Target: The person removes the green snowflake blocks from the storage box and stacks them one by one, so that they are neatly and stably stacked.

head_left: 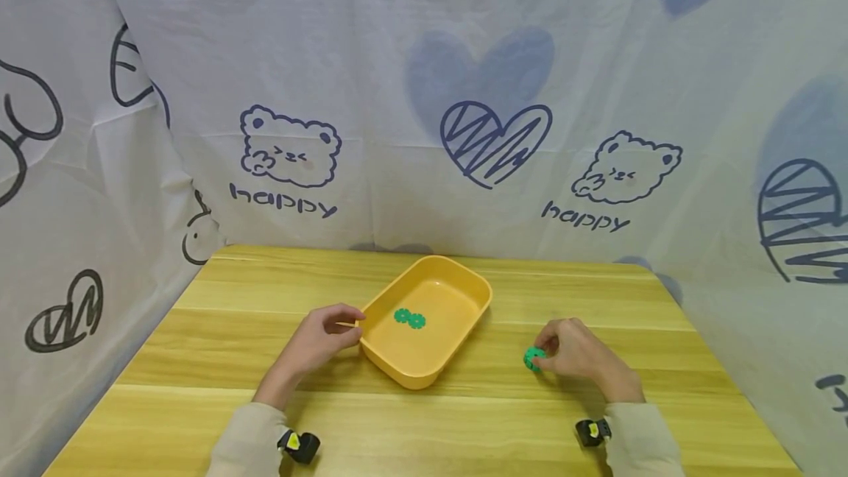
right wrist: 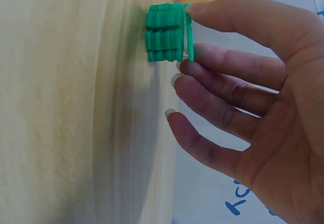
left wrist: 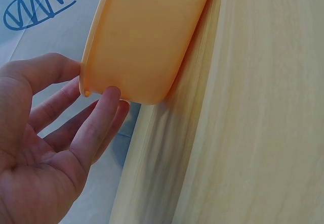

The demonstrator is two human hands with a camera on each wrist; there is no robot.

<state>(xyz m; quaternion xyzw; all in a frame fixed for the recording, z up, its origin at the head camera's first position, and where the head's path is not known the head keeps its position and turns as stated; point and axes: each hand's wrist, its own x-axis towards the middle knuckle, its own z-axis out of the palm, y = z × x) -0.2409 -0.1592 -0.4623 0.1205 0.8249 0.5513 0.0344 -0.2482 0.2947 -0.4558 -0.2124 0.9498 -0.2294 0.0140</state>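
Observation:
My left hand (head_left: 324, 337) holds the left corner of a yellow plastic tray (head_left: 457, 341), thumb and fingertips at its rim. In the left wrist view, the fingers curve against the outer wall of the tray (left wrist: 147, 42). Inside it, two green notched discs (head_left: 417, 321) lie flat, side by side. To the right of the tray, my right hand (head_left: 576, 352) is over a short stack of green notched discs (right wrist: 164, 32). Its thumb and finger pinch the top disc (right wrist: 190, 34), which stands slightly apart from the others. The remaining fingers curve loosely below.
The wooden table (head_left: 464, 433) runs back to a white curtain (head_left: 391, 168) printed with hearts and bears. More curtain hangs along both sides. Black wrist cameras (head_left: 301, 447) are strapped near each sleeve.

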